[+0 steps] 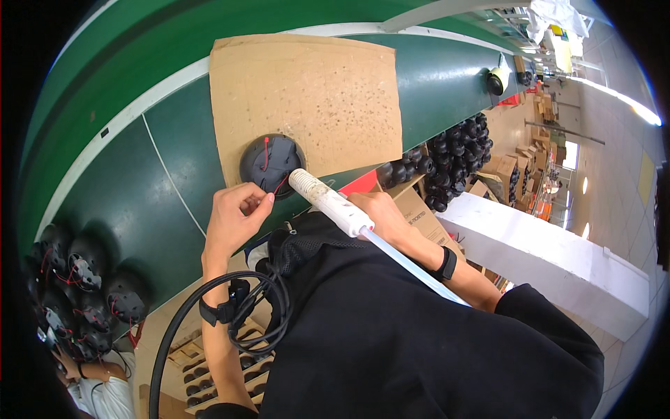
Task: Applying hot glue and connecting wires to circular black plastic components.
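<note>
Left hand (234,213) curled at the near rim of a round black part (270,165), fingertips pinched on a thin red wire (279,186) that runs from it. The part sits on the green belt (139,181), at the lower edge of a brown cardboard sheet (307,98). Right hand (380,213) wrapped around a white glue gun (328,201), nozzle end close beside the part; a clear glue stick (412,265) trails back from the gun over the forearm. More black parts (77,279) piled on the belt far left, another heap (457,153) to the right.
</note>
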### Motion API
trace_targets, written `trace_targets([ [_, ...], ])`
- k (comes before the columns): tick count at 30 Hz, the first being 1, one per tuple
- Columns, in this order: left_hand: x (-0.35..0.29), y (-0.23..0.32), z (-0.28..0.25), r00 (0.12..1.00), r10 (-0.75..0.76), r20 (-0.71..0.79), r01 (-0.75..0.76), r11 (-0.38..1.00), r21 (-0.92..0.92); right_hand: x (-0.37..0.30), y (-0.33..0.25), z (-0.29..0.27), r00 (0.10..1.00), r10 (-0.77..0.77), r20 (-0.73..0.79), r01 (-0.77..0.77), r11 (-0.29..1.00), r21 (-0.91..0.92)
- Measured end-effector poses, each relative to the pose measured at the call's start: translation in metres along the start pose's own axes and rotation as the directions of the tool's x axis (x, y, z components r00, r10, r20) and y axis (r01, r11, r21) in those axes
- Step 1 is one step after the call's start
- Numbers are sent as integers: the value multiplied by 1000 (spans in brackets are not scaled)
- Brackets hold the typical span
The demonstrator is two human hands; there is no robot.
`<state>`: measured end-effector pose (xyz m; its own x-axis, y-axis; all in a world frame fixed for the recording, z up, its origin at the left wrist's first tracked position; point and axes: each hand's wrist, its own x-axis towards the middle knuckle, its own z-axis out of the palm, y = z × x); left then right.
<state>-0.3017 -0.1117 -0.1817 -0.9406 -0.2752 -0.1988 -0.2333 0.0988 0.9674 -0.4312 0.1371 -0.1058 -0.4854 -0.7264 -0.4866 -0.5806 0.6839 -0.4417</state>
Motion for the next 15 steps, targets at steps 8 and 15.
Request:
trace_targets([
  [8,9,0,-3,996,22,-81,-29,996,-87,1,-5,-6,999,-25,-42,27,998,51],
  [15,5,2,-5,997,10,-71,-15,997,-72,9,-5,-3,998,31,-60,-28,998,62],
])
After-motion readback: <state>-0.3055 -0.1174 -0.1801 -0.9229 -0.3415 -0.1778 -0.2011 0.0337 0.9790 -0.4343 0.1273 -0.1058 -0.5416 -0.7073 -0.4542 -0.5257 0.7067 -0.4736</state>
